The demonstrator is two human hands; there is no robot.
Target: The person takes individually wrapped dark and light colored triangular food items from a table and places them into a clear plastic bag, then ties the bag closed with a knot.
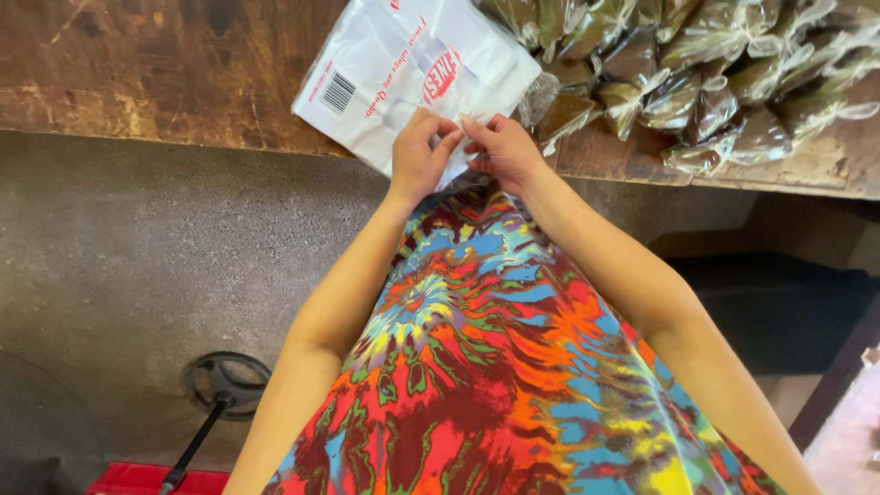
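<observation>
Standing at the bench: a person in a bright tie-dye dress faces a worn wooden bench, both arms stretched forward to its near edge.
Bag: a stack of white plastic bags with red print and a barcode lies flat on the bench, one corner hanging just over the near edge.
Left hand: the left hand is curled in, thumb and fingertips pinched together on the lower corner of the white bags, right at the bench edge.
Right hand: the right hand sits just beside the left, touching it, fingers bent and closed on the same corner of thin plastic; I cannot tell how many layers it grips.
Packets: a heap of small clear packets filled with something dark brown, each knotted at the top, lies on the bench to the right of the white bags, the nearest ones touching them.
Floor: grey concrete floor runs below the bench; a black round stand base rests on it far on the left, with a red thing at the bottom edge beside it.
</observation>
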